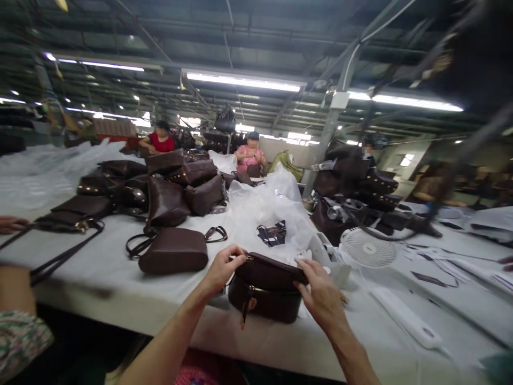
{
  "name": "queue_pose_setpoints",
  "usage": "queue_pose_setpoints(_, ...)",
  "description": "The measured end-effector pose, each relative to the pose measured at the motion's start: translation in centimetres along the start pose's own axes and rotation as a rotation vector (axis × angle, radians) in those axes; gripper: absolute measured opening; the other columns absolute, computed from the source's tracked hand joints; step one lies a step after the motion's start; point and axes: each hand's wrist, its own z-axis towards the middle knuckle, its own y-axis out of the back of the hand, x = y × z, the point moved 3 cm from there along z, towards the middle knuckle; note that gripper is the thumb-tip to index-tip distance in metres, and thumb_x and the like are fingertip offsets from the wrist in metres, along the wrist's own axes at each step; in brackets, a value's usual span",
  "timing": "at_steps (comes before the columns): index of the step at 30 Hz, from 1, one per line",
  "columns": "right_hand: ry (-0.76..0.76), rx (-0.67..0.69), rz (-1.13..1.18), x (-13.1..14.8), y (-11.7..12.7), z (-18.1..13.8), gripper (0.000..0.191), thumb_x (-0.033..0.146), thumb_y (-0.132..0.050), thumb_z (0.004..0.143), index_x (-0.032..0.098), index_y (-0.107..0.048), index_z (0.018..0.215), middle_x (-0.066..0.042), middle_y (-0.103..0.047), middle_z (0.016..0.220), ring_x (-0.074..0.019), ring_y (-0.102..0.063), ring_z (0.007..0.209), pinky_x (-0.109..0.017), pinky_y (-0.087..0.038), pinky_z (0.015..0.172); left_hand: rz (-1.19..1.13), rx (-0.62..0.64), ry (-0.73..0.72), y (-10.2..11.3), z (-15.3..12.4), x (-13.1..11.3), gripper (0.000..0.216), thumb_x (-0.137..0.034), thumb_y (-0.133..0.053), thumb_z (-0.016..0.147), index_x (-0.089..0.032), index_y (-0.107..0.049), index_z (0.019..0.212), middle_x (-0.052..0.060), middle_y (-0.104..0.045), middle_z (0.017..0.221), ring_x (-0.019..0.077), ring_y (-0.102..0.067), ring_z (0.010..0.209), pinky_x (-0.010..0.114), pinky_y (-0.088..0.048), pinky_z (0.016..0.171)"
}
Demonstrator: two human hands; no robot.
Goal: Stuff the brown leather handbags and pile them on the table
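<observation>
A dark brown zippered bag (265, 291) stands on the white table (120, 289) right in front of me, its top flap lifted. My left hand (223, 267) pinches the flap's left corner by the zipper. My right hand (321, 297) grips the flap's right end, fingers curled over it. A zipper pull hangs down the bag's front.
Another brown bag (173, 256) with straps lies to the left, before a heap of similar bags (176, 187). Clear plastic wrapping (268, 208), a small white fan (366, 247) and a white power strip (406, 318) lie right. Other people sit across the table; someone's arm (14, 289) is at far left.
</observation>
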Motion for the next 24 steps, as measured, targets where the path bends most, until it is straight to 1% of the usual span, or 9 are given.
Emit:
queue_pose_setpoints(1, 0.069, 0.005, -0.051, 1.2, -0.2, 0.2, 0.044, 0.022, -0.053, 0.080, 0.021, -0.057, 0.124, -0.012, -0.060, 0.120, -0.0304, -0.054, 0.112, -0.049, -0.041, 0.098, -0.034, 0.056, -0.010, 0.2, -0.2, 0.0, 0.006, -0.023, -0.058, 0.075, -0.018, -0.058, 0.077, 0.004, -0.068, 0.100, 0.0172, -0.060, 0.090, 0.025, -0.044, 0.074)
queue_pose_setpoints(3, 0.168, 0.007, -0.131, 3.5, -0.8, 0.6, 0.048, 0.019, -0.055, 0.081, 0.022, -0.054, 0.129, -0.013, -0.057, 0.125, -0.0313, -0.050, 0.116, -0.050, -0.037, 0.102, -0.115, 0.148, -0.027, 0.8, -0.5, 0.3, 0.020, -0.018, -0.063, 0.070, -0.019, -0.060, 0.091, 0.004, -0.066, 0.109, 0.0175, -0.059, 0.096, 0.024, -0.044, 0.073)
queue_pose_setpoints(5, 0.183, -0.062, -0.214, 5.3, -1.5, 0.7, 0.041, 0.019, -0.054, 0.084, 0.021, -0.057, 0.125, -0.014, -0.057, 0.123, -0.0322, -0.051, 0.114, -0.051, -0.039, 0.099, -0.215, 0.196, -0.001, 1.3, -0.6, 1.0, 0.034, -0.016, -0.066, 0.069, -0.020, -0.060, 0.102, 0.005, -0.065, 0.111, 0.0182, -0.059, 0.098, 0.024, -0.044, 0.073)
queue_pose_setpoints(8, 0.172, -0.162, -0.284, 6.6, -2.3, 0.6, 0.025, 0.018, -0.050, 0.089, 0.020, -0.063, 0.110, -0.013, -0.062, 0.106, -0.0280, -0.057, 0.097, -0.044, -0.045, 0.087, -0.341, 0.194, 0.075, 1.6, -0.5, 3.0, 0.034, -0.020, -0.068, 0.071, -0.018, -0.064, 0.104, 0.005, -0.066, 0.101, 0.0188, -0.059, 0.096, 0.028, -0.044, 0.083)
queue_pose_setpoints(11, 0.199, -0.091, -0.168, 7.3, -2.8, 0.3, 0.022, 0.014, -0.043, 0.091, 0.019, -0.062, 0.101, -0.009, -0.063, 0.093, -0.0228, -0.059, 0.088, -0.036, -0.048, 0.081, -0.456, 0.205, 0.133, 0.9, -0.3, 5.2, 0.036, -0.022, -0.070, 0.071, -0.018, -0.067, 0.106, 0.004, -0.066, 0.098, 0.0193, -0.058, 0.094, 0.033, -0.040, 0.090)
queue_pose_setpoints(14, 0.115, 0.011, 0.024, 7.9, -2.6, 0.2, 0.021, 0.018, -0.048, 0.089, 0.018, -0.057, 0.108, -0.009, -0.062, 0.099, -0.0227, -0.060, 0.093, -0.035, -0.050, 0.082, -0.595, 0.266, 0.080, -0.5, -0.2, 6.3, 0.041, -0.023, -0.071, 0.071, -0.019, -0.069, 0.111, 0.006, -0.062, 0.112, 0.0231, -0.053, 0.108, 0.036, -0.035, 0.099)
queue_pose_setpoints(19, -0.083, 0.078, 0.178, 8.4, -2.0, 0.0, 0.029, 0.029, -0.061, 0.085, 0.019, -0.056, 0.112, -0.007, -0.062, 0.093, -0.0200, -0.061, 0.080, -0.030, -0.053, 0.069, -0.865, 0.480, 0.037, -3.4, -0.9, 5.6, 0.043, -0.031, -0.076, 0.070, -0.022, -0.069, 0.111, 0.008, -0.049, 0.139, 0.0305, -0.045, 0.125, 0.041, -0.034, 0.103)
queue_pose_setpoints(21, -0.068, 0.083, 0.225, 8.3, -1.9, 0.0, 0.021, 0.026, -0.054, 0.089, 0.020, -0.060, 0.108, -0.006, -0.063, 0.089, -0.0194, -0.062, 0.080, -0.029, -0.052, 0.070, -0.932, 0.497, 0.053, -4.3, -1.2, 5.0, 0.044, -0.033, -0.074, 0.073, -0.025, -0.064, 0.115, 0.007, -0.045, 0.144, 0.0306, -0.043, 0.129, 0.041, -0.034, 0.103)
queue_pose_setpoints(24, -0.067, 0.092, 0.295, 7.7, -1.6, 0.0, 0.023, 0.027, -0.044, 0.094, 0.020, -0.065, 0.102, -0.006, -0.063, 0.086, -0.0189, -0.061, 0.079, -0.030, -0.051, 0.071, -0.870, 0.485, 0.032, -4.9, -1.6, 3.9, 0.038, -0.032, -0.069, 0.079, -0.023, -0.060, 0.115, 0.008, -0.051, 0.137, 0.0288, -0.045, 0.127, 0.040, -0.035, 0.103)
